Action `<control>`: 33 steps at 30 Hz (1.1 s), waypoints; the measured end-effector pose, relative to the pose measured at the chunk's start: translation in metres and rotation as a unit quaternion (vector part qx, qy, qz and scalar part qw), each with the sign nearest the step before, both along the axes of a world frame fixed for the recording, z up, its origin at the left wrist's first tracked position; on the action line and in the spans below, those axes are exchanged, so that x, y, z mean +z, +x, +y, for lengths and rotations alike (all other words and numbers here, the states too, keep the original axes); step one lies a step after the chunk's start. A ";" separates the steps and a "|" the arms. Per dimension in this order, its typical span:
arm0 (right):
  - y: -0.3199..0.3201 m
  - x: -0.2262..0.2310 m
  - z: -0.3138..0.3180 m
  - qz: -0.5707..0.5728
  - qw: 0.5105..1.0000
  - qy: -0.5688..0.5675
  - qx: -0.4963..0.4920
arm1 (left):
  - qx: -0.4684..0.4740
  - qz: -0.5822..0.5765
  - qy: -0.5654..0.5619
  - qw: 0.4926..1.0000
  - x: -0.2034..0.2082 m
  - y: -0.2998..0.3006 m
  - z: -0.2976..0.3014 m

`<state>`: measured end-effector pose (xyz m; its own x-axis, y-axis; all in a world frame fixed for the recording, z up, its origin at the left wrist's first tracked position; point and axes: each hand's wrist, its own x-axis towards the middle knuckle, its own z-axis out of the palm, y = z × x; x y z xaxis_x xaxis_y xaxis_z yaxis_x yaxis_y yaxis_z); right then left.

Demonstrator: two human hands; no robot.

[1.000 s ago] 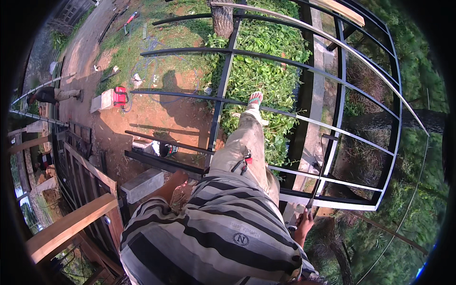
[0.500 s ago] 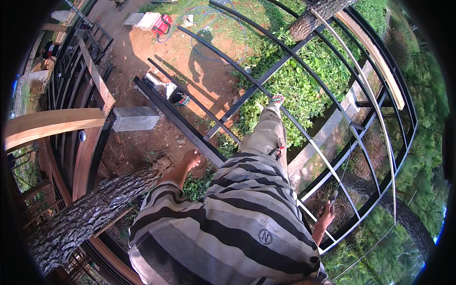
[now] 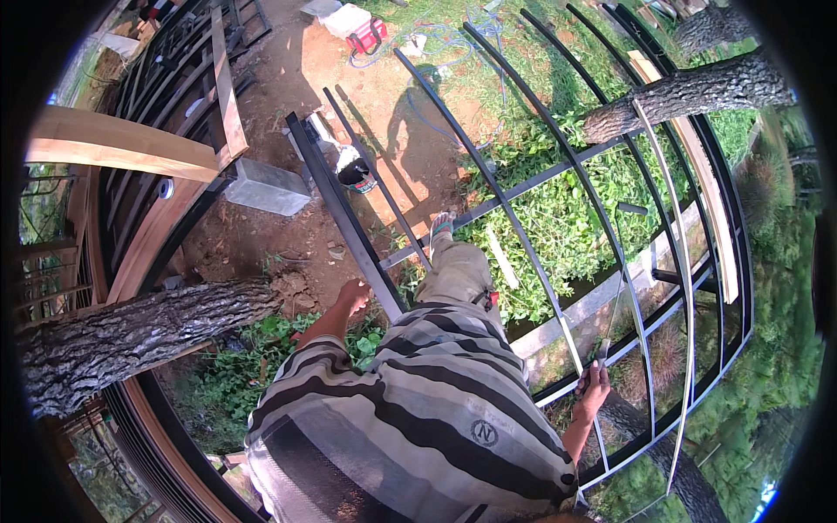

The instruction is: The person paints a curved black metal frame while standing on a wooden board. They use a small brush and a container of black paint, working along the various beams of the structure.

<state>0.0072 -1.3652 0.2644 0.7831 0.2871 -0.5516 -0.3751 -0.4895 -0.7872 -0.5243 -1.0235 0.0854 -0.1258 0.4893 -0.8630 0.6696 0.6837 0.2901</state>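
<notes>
Our right hand [image 3: 593, 383] is clamped round the handle of a long, thin-rodded tool [image 3: 602, 349], over the near right part of the black metal frame [image 3: 573, 158]; the rod runs forward above the frame's bars to a short dark head [image 3: 632, 208]. Our left hand [image 3: 353, 296] is well apart from it, fingers loosely curled, just beside the near end of the thick black beam [image 3: 343, 212] along the frame's left edge. We cannot tell whether it touches that beam or holds anything.

Between our hands, our foot [image 3: 443, 225] is by the frame's left bars, and leafy plants [image 3: 567, 253] grow under its middle. To the right, across the frame, we see a long pale strip [image 3: 677, 235] and a broader wooden plank [image 3: 708, 187]. Beyond the beam, left of the frame, are a dark bucket [image 3: 357, 180] and a grey block [image 3: 268, 186]; a rough trunk [image 3: 139, 336] is near left of the frame. On the ground past its far left side, we see a red case [image 3: 366, 37].
</notes>
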 end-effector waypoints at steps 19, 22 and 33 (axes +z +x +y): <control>0.051 -0.105 0.454 0.128 0.958 -0.096 0.238 | 0.442 0.208 0.493 0.720 0.141 -0.238 0.408; 0.047 -0.085 0.494 0.125 0.946 -0.097 0.282 | 0.483 0.193 0.497 0.694 0.216 -0.292 0.451; 0.052 -0.105 0.605 0.090 0.896 -0.104 0.423 | 0.389 0.406 0.599 0.570 0.422 -0.458 0.583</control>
<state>0.0593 -0.7606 0.1596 0.2273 0.6125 -0.7571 0.0877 -0.7871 -0.6105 -0.9827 -0.4403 0.5073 -0.8262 0.1903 0.5303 0.5461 0.5021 0.6706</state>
